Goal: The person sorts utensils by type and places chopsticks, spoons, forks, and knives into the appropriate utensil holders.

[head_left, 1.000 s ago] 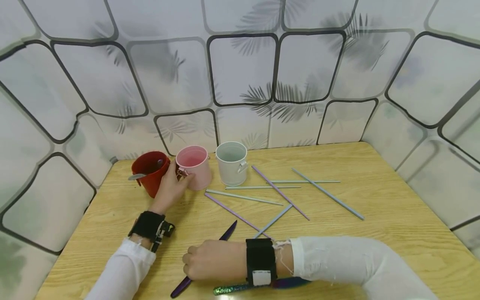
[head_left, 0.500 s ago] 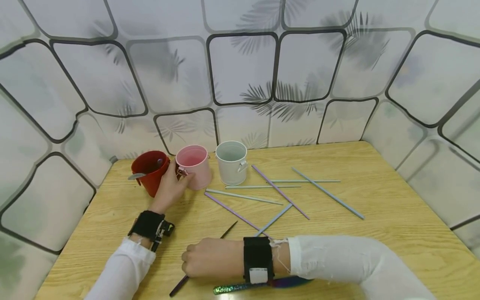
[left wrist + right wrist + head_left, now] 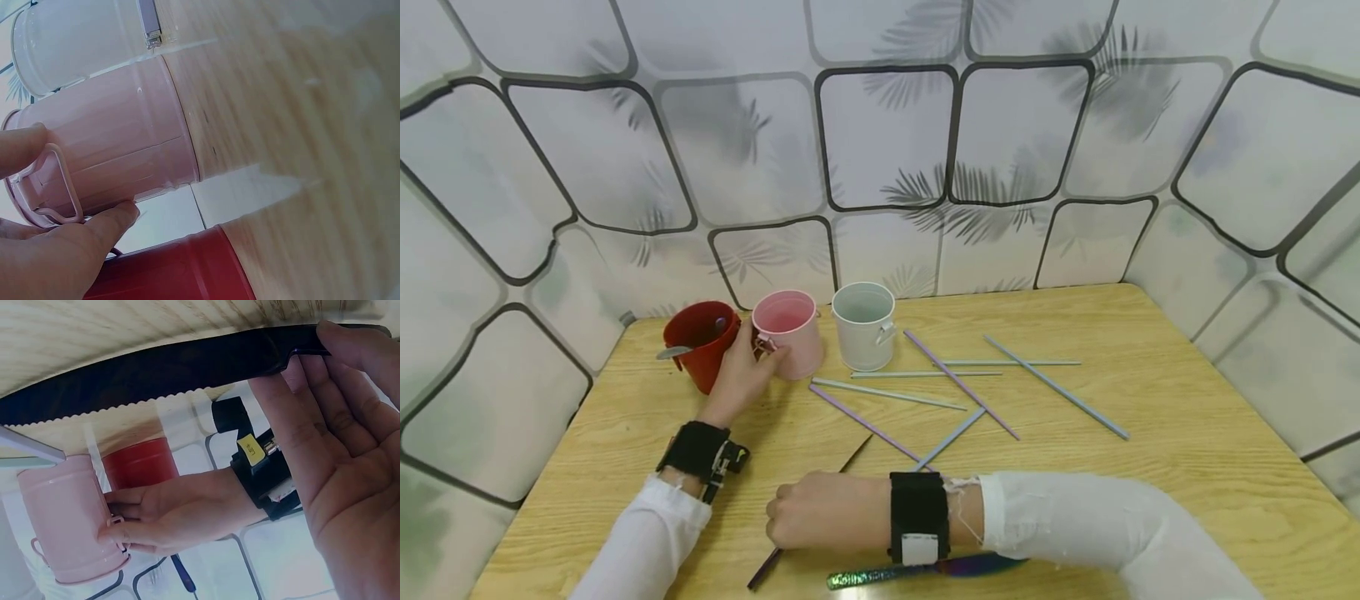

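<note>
Knife-handling is the step in hand: your right hand [image 3: 808, 521] is gripping a dark serrated knife [image 3: 162, 372] near the front of the table [image 3: 1187, 417], fingers curled round the handle end, and in the head view the blade is showing edge-on as a thin dark line running up and away from the knuckles. Your left hand [image 3: 741, 375] is resting against the pink bucket [image 3: 790, 332], thumb and fingers bent lightly round its side by the small handle, steadying it.

By my judgement the knife is just being taken up. The next move is calling for a clean lift with the blade clear of the sticks [image 3: 958, 383] lying close behind it, and a steady hold on whichever bucket is receiving it.

Count of items:
- Three buckets are standing in a row at the back left: the red bucket [image 3: 698, 343], with a spoon [image 3: 672, 352] in it, then the pink one, then the white bucket [image 3: 865, 323].
- Seven thin sticks are lying scattered and crossing on the table.
- One more utensil with a glittery handle [image 3: 917, 571] is lying at the front edge, partly under your right forearm.
</note>
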